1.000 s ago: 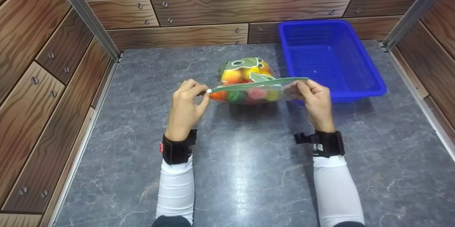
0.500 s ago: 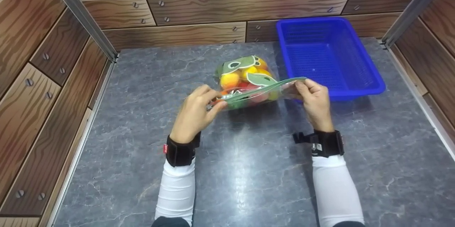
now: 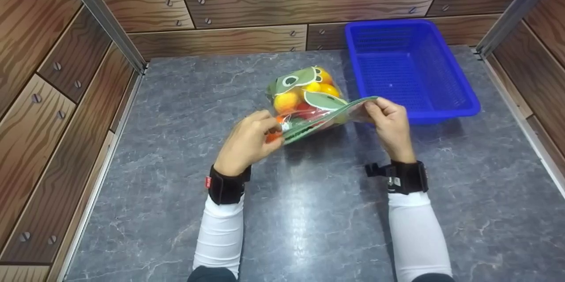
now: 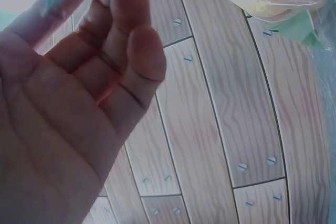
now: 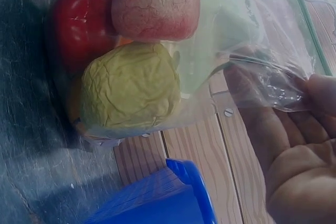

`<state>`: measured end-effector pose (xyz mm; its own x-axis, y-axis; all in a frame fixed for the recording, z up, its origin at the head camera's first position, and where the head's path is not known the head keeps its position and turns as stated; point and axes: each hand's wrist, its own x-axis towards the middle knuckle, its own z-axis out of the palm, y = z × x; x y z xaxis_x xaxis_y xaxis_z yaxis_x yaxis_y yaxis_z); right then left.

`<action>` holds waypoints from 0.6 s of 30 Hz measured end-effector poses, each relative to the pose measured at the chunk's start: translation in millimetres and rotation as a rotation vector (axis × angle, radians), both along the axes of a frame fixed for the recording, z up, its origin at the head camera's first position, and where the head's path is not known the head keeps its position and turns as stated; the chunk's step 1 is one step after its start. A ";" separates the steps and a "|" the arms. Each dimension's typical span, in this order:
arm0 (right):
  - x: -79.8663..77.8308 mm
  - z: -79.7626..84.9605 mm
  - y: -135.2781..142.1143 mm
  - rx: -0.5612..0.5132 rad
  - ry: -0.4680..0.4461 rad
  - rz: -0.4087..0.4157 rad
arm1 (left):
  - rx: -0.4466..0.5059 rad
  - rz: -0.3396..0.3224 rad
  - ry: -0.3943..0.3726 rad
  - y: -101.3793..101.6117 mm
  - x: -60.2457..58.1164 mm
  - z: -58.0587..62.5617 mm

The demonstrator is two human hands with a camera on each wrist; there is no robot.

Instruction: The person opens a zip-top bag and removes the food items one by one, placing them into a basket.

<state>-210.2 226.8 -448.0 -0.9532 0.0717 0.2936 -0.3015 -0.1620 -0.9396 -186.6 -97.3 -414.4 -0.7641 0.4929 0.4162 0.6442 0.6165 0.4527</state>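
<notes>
L hand & R hand are pinching opp. ends of the zip bag. If either's slipping, produce may be spilling.

Your left grip hides one corner of the bag in the head view. The left wrist view shows the bag blurred and cut at the top. In the right's, the bottom edge crops the basket; your right grip runs off the side.
</notes>
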 end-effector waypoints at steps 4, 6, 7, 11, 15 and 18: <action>0.1 0.0 0.5 0.022 -0.008 0.013 | -0.066 0.007 -0.065 3.5 -0.3 -0.3; 0.4 0.5 1.4 0.040 -0.009 0.025 | -0.086 0.000 -0.082 5.6 -0.9 -0.8; 0.8 1.0 2.1 0.055 -0.009 0.031 | -0.092 -0.002 -0.087 6.4 -1.1 -1.1; 2.4 3.1 7.1 0.100 -0.012 0.068 | -0.093 0.012 -0.069 8.0 -2.1 -2.9; 4.9 5.4 15.7 0.207 -0.031 0.129 | -0.062 0.051 -0.011 7.3 -1.8 -4.5; 8.7 9.3 23.9 0.329 -0.026 0.180 | -0.019 0.073 0.040 6.9 -1.0 -4.0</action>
<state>-201.6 250.7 -438.7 -0.9494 -0.1917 0.2486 -0.2712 0.1017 -0.9571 -187.6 -90.4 -418.4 -0.7814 0.4442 0.4384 0.6144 0.6710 0.4151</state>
